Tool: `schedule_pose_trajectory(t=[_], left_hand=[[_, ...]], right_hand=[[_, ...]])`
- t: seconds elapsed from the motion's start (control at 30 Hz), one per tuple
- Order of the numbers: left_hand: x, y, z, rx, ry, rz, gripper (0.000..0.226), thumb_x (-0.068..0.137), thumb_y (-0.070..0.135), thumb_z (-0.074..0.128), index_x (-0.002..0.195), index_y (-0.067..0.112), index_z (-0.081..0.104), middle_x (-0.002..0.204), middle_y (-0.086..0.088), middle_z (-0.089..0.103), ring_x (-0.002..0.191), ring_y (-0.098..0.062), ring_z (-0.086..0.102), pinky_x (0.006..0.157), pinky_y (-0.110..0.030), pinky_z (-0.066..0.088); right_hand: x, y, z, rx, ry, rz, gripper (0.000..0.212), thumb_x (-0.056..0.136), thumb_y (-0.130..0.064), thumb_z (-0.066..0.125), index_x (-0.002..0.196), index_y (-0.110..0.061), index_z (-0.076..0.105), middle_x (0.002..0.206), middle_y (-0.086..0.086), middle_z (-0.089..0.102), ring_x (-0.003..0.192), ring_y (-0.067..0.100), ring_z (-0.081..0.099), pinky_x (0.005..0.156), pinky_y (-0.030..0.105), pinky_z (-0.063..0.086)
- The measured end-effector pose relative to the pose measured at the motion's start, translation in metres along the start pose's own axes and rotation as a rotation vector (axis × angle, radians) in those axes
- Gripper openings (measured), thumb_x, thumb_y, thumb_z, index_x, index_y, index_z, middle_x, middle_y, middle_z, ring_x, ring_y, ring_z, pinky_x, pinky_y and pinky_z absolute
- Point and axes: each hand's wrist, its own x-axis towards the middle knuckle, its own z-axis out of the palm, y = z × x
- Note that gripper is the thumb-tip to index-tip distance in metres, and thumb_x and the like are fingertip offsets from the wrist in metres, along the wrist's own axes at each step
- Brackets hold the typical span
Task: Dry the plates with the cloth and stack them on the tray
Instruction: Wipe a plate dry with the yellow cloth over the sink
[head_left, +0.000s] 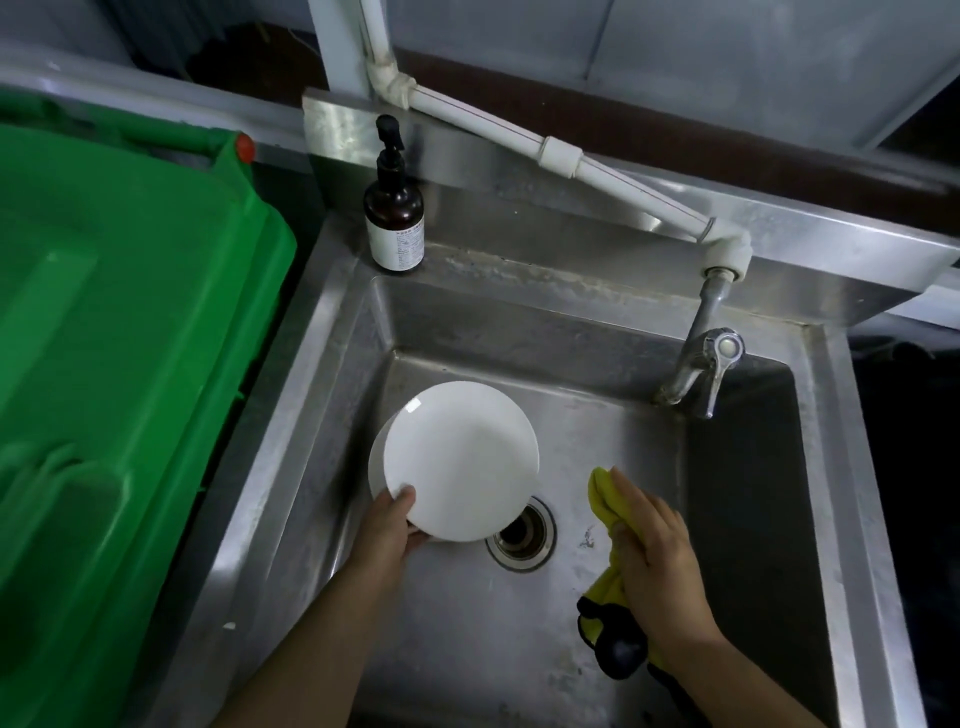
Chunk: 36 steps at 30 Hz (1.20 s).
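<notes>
We've got L hand pinching white plate rim over sink, R hand curled round yellow cloth; tilt plate, wipe center outward w/ firm rim hold; tray not visible

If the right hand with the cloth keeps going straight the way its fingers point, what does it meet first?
The right hand points up and slightly left, over bare sink floor. Probably the sink's back wall comes first; the plates and tap lie to either side. Depth is unclear.
</notes>
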Motion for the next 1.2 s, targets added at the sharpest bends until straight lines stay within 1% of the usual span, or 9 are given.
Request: schedule_pose_trajectory(t=[0.17, 0.3, 0.4, 0.53, 0.7, 0.83, 0.93, 1.1, 1.2], left_hand=[[-0.043, 0.026, 0.015, 0.027, 0.026, 0.136, 0.014, 0.1, 0.025, 0.044, 0.11, 0.027, 0.054, 0.106, 0.002, 0.064, 0.092, -0.019, 0.063, 0.053, -0.028, 0.054], [-0.095, 0.047, 0.024, 0.14, 0.082, 0.34, 0.017, 0.097, 0.022, 0.049, 0.089, 0.028, 0.062, 0.098, 0.007, 0.068, 0.089, -0.014, 0.063, 0.076, -0.032, 0.052], [-0.144, 0.064, 0.03, 0.262, 0.127, 0.521, 0.02, 0.096, 0.025, 0.051, 0.08, 0.028, 0.062, 0.083, 0.013, 0.067, 0.077, -0.005, 0.062, 0.061, -0.018, 0.047], [-0.213, 0.086, 0.036, 0.491, 0.157, 0.79, 0.023, 0.095, 0.034, 0.051, 0.079, 0.019, 0.059, 0.074, 0.0, 0.066, 0.072, -0.022, 0.061, 0.065, -0.033, 0.044], [-0.29, 0.112, 0.044, 0.7, 0.269, 1.098, 0.035, 0.089, 0.047, 0.043, 0.082, 0.018, 0.061, 0.068, 0.001, 0.065, 0.064, -0.011, 0.06, 0.061, -0.039, 0.047], [-0.338, 0.134, 0.049, 0.731, 0.311, 1.266, 0.034, 0.086, 0.051, 0.042, 0.073, 0.02, 0.05, 0.06, 0.003, 0.058, 0.056, -0.007, 0.055, 0.052, -0.035, 0.041], [-0.367, 0.151, 0.054, 0.756, 0.316, 1.375, 0.04, 0.086, 0.048, 0.042, 0.074, 0.012, 0.053, 0.059, -0.005, 0.058, 0.06, -0.027, 0.057, 0.056, -0.043, 0.044], [-0.401, 0.179, 0.053, 0.711, 0.249, 1.475, 0.035, 0.086, 0.045, 0.042, 0.077, 0.013, 0.056, 0.063, -0.008, 0.061, 0.063, -0.031, 0.059, 0.058, -0.046, 0.047], [-0.418, 0.196, 0.047, 0.666, 0.216, 1.518, 0.025, 0.086, 0.043, 0.044, 0.071, 0.024, 0.052, 0.059, 0.0, 0.056, 0.061, -0.024, 0.056, 0.056, -0.039, 0.044]], right_hand=[[-0.009, 0.003, -0.026, 0.026, 0.032, -0.049, 0.053, 0.095, -0.005, 0.051, 0.136, -0.037, 0.042, 0.118, -0.02, 0.044, 0.11, 0.003, 0.037, 0.096, 0.026, 0.033], [-0.024, 0.003, -0.056, 0.048, 0.038, -0.125, 0.051, 0.094, -0.005, 0.051, 0.134, -0.036, 0.043, 0.12, -0.014, 0.044, 0.11, 0.004, 0.036, 0.098, 0.026, 0.031], [-0.036, 0.0, -0.082, 0.028, 0.036, -0.217, 0.051, 0.094, -0.003, 0.051, 0.137, -0.03, 0.043, 0.124, -0.009, 0.047, 0.112, 0.008, 0.037, 0.098, 0.027, 0.031], [-0.048, -0.013, -0.118, 0.058, 0.085, -0.354, 0.054, 0.092, 0.002, 0.052, 0.136, -0.027, 0.044, 0.124, -0.004, 0.051, 0.111, 0.014, 0.041, 0.097, 0.028, 0.032], [-0.063, -0.046, -0.156, 0.111, 0.135, -0.491, 0.06, 0.092, 0.001, 0.049, 0.133, -0.041, 0.037, 0.122, -0.01, 0.048, 0.11, 0.01, 0.039, 0.096, 0.025, 0.031], [-0.073, -0.077, -0.18, 0.16, 0.217, -0.591, 0.063, 0.093, 0.001, 0.048, 0.134, -0.046, 0.037, 0.127, -0.012, 0.046, 0.117, 0.011, 0.039, 0.1, 0.029, 0.033], [-0.081, -0.103, -0.196, 0.16, 0.301, -0.669, 0.068, 0.093, -0.001, 0.049, 0.133, -0.053, 0.03, 0.128, -0.012, 0.044, 0.116, 0.009, 0.038, 0.096, 0.026, 0.032], [-0.095, -0.147, -0.214, 0.251, 0.46, -0.799, 0.063, 0.093, 0.0, 0.05, 0.137, -0.041, 0.034, 0.128, -0.013, 0.041, 0.118, 0.004, 0.039, 0.097, 0.005, 0.027], [-0.106, -0.18, -0.223, 0.33, 0.583, -0.89, 0.05, 0.088, -0.002, 0.049, 0.133, -0.022, 0.044, 0.127, 0.002, 0.043, 0.119, 0.005, 0.042, 0.101, 0.01, 0.03]])
